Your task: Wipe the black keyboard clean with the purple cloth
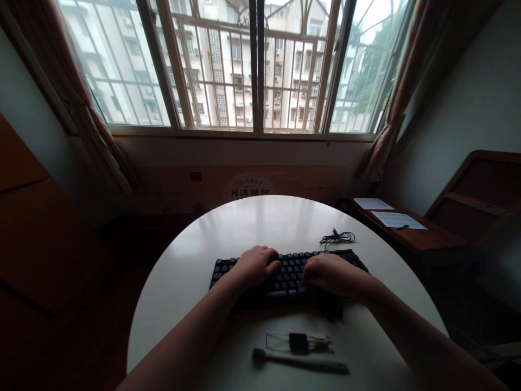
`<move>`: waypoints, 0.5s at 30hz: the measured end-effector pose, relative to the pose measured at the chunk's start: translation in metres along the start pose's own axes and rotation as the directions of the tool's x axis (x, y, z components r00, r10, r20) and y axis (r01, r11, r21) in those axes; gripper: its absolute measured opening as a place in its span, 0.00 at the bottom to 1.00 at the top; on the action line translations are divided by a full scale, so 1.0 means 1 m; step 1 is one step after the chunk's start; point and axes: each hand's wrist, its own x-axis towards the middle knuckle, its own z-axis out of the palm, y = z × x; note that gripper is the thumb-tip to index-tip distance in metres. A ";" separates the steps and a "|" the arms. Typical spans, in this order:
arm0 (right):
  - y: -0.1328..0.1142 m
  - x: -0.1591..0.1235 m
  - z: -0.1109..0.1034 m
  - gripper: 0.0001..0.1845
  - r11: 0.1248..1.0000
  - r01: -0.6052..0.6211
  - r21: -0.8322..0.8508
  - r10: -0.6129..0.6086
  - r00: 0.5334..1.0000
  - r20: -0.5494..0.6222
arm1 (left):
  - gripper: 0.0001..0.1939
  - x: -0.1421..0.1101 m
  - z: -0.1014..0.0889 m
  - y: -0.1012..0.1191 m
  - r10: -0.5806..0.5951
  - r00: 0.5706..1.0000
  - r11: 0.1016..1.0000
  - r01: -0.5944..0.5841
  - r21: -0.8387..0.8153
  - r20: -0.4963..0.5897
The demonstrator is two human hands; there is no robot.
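A black keyboard [285, 277] lies across the round white table. My left hand [256, 265] rests on its left half, palm down, the fingers stretched over the keys. Over the right half, my right hand [331, 274] is closed around a small purple item [303, 288]; a dark, blurred part shows below the hand, and its kind cannot be made out. Nearer to me lies a wire keycap puller [321, 343] with a black keycap [298, 342] in it. A toothbrush [303, 361] with a pale handle and dark bristles is just below that.
A coiled black cable [337, 237] sits behind the keyboard. The white table [179, 271] has a curved edge. To the right, papers [399, 220] and a pen lie on a brown wooden surface [431, 239]. Beyond are a wide barred window and curtains [97, 136].
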 end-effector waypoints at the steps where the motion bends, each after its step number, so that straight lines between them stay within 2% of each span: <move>1: 0.005 -0.002 -0.002 0.10 1.000 -0.030 0.009 0.030 0.999 0.033 | 0.20 0.000 -0.001 0.000 0.000 1.000 1.000 0.000 -0.003 0.005; 4: 0.021 -0.010 -0.009 0.11 0.985 -0.171 0.005 0.169 0.979 0.116 | 0.20 -0.001 -0.002 0.001 0.000 1.000 1.000 0.000 -0.011 0.019; 6: 0.028 -0.014 -0.011 0.12 0.977 -0.215 -0.006 0.213 0.967 0.136 | 0.20 0.000 -0.002 0.000 -0.001 1.000 1.000 0.001 -0.011 0.020; 11: 0.029 -0.014 -0.011 0.11 0.989 -0.145 -0.004 0.145 0.985 0.099 | 0.20 0.001 -0.001 -0.001 -0.001 1.000 1.000 0.001 -0.013 0.015; 13: 0.030 -0.015 -0.014 0.10 0.992 -0.104 0.070 0.097 0.991 0.097 | 0.21 0.000 -0.002 -0.001 -0.003 1.000 1.000 0.004 -0.026 0.022; 15: 0.035 -0.015 -0.018 0.10 0.983 -0.074 0.166 0.069 0.997 0.036 | 0.21 -0.001 -0.004 0.000 -0.001 1.000 1.000 0.002 -0.031 0.025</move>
